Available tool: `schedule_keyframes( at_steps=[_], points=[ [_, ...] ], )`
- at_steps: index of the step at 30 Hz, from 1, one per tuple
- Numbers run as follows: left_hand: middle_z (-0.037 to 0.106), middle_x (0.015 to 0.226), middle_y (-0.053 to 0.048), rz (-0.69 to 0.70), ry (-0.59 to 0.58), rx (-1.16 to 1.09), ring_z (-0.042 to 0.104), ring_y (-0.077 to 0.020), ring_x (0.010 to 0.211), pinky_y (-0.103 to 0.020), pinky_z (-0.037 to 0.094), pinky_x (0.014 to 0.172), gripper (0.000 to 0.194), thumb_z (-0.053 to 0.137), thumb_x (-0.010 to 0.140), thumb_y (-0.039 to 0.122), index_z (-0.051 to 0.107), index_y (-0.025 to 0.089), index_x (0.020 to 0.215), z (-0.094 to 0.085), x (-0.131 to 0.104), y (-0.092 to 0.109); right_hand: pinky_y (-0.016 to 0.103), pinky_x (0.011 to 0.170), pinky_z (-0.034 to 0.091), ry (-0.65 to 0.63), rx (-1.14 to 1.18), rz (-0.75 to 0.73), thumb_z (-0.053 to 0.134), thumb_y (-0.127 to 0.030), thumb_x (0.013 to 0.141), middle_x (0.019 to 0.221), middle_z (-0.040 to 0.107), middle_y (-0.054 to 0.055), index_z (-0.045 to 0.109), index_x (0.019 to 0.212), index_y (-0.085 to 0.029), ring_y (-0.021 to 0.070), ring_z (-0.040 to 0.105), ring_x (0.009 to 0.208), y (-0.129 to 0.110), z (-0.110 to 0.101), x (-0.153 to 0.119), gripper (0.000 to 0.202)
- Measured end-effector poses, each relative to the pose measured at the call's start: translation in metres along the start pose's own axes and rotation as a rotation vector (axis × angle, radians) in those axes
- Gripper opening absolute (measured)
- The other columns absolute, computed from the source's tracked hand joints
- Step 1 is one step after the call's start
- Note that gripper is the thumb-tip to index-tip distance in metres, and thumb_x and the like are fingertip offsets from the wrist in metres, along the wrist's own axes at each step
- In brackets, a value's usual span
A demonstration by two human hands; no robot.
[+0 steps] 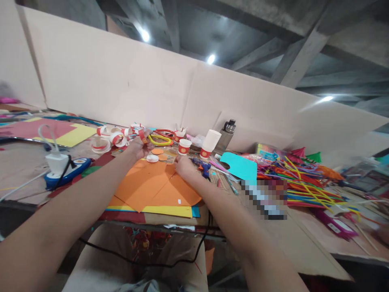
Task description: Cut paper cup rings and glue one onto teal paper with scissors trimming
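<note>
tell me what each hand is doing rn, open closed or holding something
Left hand: holding a red paper cup piece.
Right hand: at the orange paper; open, closed or holding cannot be told.

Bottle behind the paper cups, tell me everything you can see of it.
The bottle has a smoky grey body, seemingly see-through plastic, and a black lid. It stands upright near the pale panel; neither the left hand nor the right hand touches it. The stacked white paper cups partly hide it; contact and fill level are unclear.
</note>
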State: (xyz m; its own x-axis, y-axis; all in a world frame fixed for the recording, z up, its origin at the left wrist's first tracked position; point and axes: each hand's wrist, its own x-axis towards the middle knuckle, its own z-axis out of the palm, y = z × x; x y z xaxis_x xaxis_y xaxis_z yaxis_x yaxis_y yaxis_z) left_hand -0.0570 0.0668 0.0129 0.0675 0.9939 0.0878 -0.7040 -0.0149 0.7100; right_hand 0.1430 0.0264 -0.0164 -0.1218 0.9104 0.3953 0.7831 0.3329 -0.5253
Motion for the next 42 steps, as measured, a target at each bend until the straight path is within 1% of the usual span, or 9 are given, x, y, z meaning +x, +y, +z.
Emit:
schedule_keyframes(
  at_steps=[6,9,13,16,19,24,33,38,42],
  points=[
    [0.038,0.042,0.008,0.004,0.014,-0.026,0.034,-0.004,0.032,-0.016,0.027,0.033,0.047,0.069,0.081,0.048,0.038,0.018,0.062,0.002,0.0,0.001,0.025,0.063,0.041,0.035,-0.035,-0.015,0.054,-0.016,0.083,0.072,0.062,0.002,0.059,0.072,-0.018,0.0139,0.055,0.071,-0.021,-0.076,-0.009,0.013],
    [0.035,0.041,0.008,-0.003,0.062,-0.01,0.032,-0.0045,0.032,-0.017,0.026,0.032,0.048,0.066,0.082,0.051,0.037,0.019,0.061,0.001,0.001,-0.001,0.02,0.052,0.037,-0.124,0.271,-0.045,0.057,-0.027,0.085,0.06,0.052,-0.004,0.057,0.075,-0.018,0.0093,0.048,0.056,-0.046,-0.115,-0.038,0.013],
    [0.038,0.043,0.008,-0.015,0.024,0.028,0.033,-0.0046,0.034,-0.017,0.027,0.033,0.045,0.067,0.081,0.051,0.042,0.018,0.063,-0.004,0.002,-0.006,0.018,0.046,0.042,-0.795,0.783,0.0,0.069,-0.03,0.078,0.069,0.059,-0.005,0.059,0.083,-0.019,0.0067,0.051,0.051,-0.088,-0.13,-0.095,0.015],
    [0.041,0.044,0.007,-0.012,-0.065,0.051,0.035,-0.0043,0.034,-0.017,0.028,0.034,0.044,0.07,0.08,0.046,0.042,0.018,0.063,-0.007,0.002,-0.009,0.021,0.055,0.051,-1.42,0.789,-0.005,0.073,-0.028,0.073,0.082,0.065,-0.002,0.063,0.094,-0.023,0.0111,0.061,0.067,-0.107,-0.116,-0.123,0.024],
    [0.044,0.045,0.007,-0.01,-0.114,0.073,0.035,-0.0039,0.034,-0.016,0.028,0.035,0.042,0.072,0.081,0.041,0.043,0.017,0.062,-0.007,0.001,-0.011,0.021,0.075,0.05,-1.049,0.579,-0.213,0.065,-0.024,0.081,0.089,0.067,-0.004,0.067,0.091,-0.028,0.0122,0.064,0.084,-0.102,-0.101,-0.118,0.011],
    [0.043,0.045,0.007,0.008,-0.103,0.072,0.036,-0.0039,0.034,-0.017,0.028,0.035,0.04,0.073,0.08,0.035,0.042,0.017,0.061,-0.004,0.0,-0.012,0.027,0.075,0.049,-0.318,0.213,-0.196,0.056,-0.024,0.09,0.091,0.069,0.003,0.067,0.093,-0.018,0.0134,0.063,0.082,-0.051,-0.075,-0.07,0.013],
    [0.042,0.045,0.008,-0.007,-0.091,0.081,0.035,-0.0036,0.034,-0.016,0.027,0.035,0.035,0.072,0.08,0.028,0.044,0.017,0.063,-0.001,-0.003,-0.012,0.034,0.089,0.048,-0.132,0.162,-0.168,0.058,-0.026,0.088,0.111,0.065,0.009,0.062,0.112,-0.017,0.0171,0.06,0.097,-0.01,-0.026,-0.056,0.025],
    [0.044,0.046,0.006,-0.047,-0.136,0.138,0.036,-0.0034,0.035,-0.016,0.027,0.036,0.034,0.071,0.081,0.026,0.046,0.016,0.06,0.01,-0.016,-0.022,0.032,0.084,0.049,0.172,0.373,0.024,0.044,-0.032,0.094,0.105,0.065,0.007,0.056,0.109,-0.017,0.0165,0.061,0.095,0.003,-0.03,-0.045,0.024],
    [0.049,0.049,0.005,-0.102,-0.146,0.169,0.041,-0.0054,0.038,-0.016,0.026,0.036,0.024,0.074,0.076,0.021,0.054,0.015,0.065,0.021,-0.03,-0.034,0.033,0.087,0.048,0.272,0.228,-0.082,0.046,-0.032,0.093,0.105,0.063,0.01,0.056,0.109,-0.016,0.019,0.059,0.096,-0.003,-0.04,-0.051,0.025]
  ],
)
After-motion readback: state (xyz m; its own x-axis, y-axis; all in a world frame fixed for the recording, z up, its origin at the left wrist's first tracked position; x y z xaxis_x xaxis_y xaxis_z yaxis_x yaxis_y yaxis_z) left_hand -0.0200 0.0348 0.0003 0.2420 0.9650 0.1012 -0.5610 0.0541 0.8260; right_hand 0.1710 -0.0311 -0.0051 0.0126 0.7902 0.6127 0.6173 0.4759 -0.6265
